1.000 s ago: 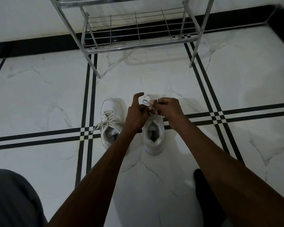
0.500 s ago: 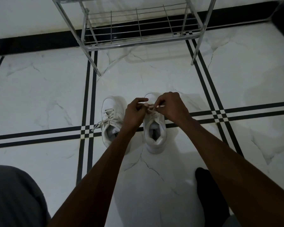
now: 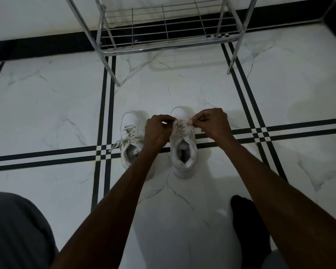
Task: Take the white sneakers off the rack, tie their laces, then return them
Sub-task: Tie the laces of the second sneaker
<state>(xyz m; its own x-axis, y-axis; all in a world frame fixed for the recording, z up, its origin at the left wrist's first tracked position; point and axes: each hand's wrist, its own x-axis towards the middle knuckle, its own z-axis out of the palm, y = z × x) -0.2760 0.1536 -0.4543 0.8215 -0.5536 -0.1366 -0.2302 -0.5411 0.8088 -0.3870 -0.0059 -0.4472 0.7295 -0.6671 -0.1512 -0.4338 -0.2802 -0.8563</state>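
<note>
In front of the wire shoe rack [image 3: 169, 30], on the marble floor [image 3: 47, 105], the left hand [image 3: 158, 131] and right hand [image 3: 213, 123] are pinching the thin, limp laces [image 3: 180, 126] of the right white sneaker [image 3: 183, 152], which is probably light and best lifted by its stiffer heel collar.

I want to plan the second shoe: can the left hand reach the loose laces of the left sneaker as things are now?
Probably yes. The left hand is busy pinching the laces of the right sneaker, but the left sneaker stands right beside it on the floor, with its loose laces uncovered.
</note>
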